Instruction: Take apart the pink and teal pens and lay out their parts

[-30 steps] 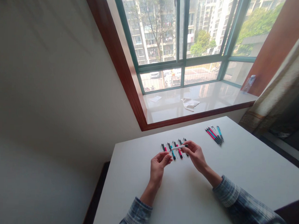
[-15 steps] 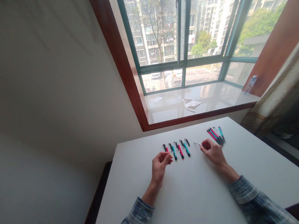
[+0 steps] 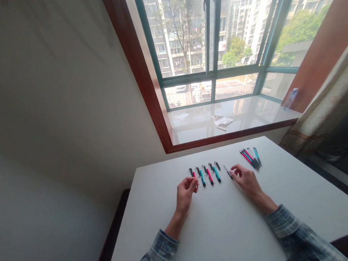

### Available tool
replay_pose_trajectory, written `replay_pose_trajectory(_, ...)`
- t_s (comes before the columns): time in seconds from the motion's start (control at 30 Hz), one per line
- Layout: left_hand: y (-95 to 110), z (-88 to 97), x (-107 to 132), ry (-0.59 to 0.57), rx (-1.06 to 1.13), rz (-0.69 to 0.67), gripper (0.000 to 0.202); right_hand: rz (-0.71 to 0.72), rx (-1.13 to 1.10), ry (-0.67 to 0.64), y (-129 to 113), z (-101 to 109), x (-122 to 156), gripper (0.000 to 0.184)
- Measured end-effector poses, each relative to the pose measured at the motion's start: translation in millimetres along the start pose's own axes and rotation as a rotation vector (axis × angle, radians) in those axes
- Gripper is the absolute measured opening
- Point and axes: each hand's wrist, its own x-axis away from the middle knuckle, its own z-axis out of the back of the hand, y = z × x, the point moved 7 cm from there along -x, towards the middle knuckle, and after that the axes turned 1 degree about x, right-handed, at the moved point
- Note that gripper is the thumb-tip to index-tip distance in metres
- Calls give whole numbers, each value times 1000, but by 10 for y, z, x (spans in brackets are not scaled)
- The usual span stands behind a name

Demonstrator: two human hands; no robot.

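Observation:
My left hand point(image 3: 185, 193) is closed in a pinch beside the left end of a row of pen parts, partly covering a red barrel point(image 3: 194, 175). What it pinches, if anything, is too small to make out. The row also has teal barrels point(image 3: 203, 178), a red barrel point(image 3: 209, 176), short black pieces point(image 3: 217, 166) and thin refills. To the right of the row, my right hand point(image 3: 246, 181) has its thumb and fingertips on a white-and-black pen barrel point(image 3: 228, 171), which slants low at the table's surface.
Several red, teal and white pens point(image 3: 250, 159) lie grouped behind my right hand on the white table point(image 3: 210, 228). Beyond its far edge is a window sill point(image 3: 191, 131) with a white cloth point(image 3: 222, 122) and a clear bottle point(image 3: 291, 98). A curtain point(image 3: 316, 109) hangs at the right.
My right hand has turned the white-and-black barrel from crosswise to a slant like that of the row and lowered it. My left hand has barely moved, its fingers drawing slightly inward.

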Motion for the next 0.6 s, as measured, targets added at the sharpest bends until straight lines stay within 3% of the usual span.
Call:
replay_pose_trajectory(0.2,5,1,10,0,-20,-1,36,111,-74,-56,-59,-72,2,23)
replay_pose_trajectory(0.6,31,-27,27,2,-29,6,37,151,-120,-116,-210,-134,32,23)
